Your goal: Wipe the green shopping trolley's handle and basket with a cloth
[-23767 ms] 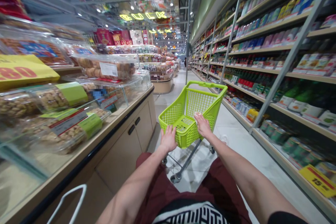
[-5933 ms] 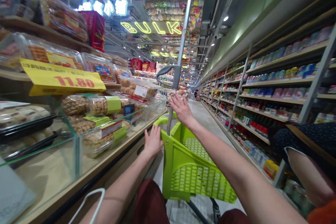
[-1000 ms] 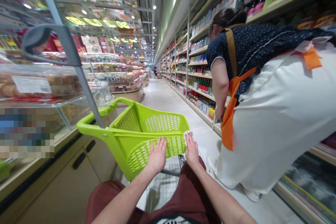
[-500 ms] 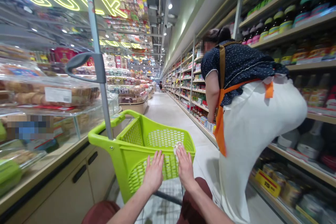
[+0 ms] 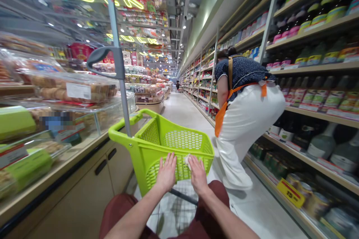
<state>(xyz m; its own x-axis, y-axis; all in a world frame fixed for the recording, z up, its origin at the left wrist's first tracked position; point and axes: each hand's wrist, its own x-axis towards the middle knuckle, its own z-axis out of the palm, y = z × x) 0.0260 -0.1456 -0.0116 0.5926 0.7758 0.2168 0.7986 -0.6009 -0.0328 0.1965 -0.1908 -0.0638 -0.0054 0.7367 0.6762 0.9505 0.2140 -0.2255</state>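
A lime-green plastic shopping cart (image 5: 140, 142) with perforated sides stands right in front of me. My left hand (image 5: 167, 173) lies against its near side with fingers stretched out, holding nothing. To the right of it, my right hand (image 5: 198, 174) presses a crumpled white cloth (image 5: 187, 160) on the same side panel, just below the rim. Most of the cloth is hidden under the fingers, and whether it is fabric or paper I cannot tell. Inside the cart basket a green divider (image 5: 148, 134) shows.
A person in an orange apron (image 5: 246, 101) bends toward the bottle shelves (image 5: 316, 110) on the right. Packaged baked goods (image 5: 78, 91) sit on a counter (image 5: 75, 183) at left. A grey pole with a handle (image 5: 119, 63) rises by the cart. The tiled aisle floor (image 5: 175, 110) runs ahead.
My right hand has slid the cloth from the cart's rim slightly down its side. My left hand stays flat. The bending person has moved farther off, and my view has shifted a little.
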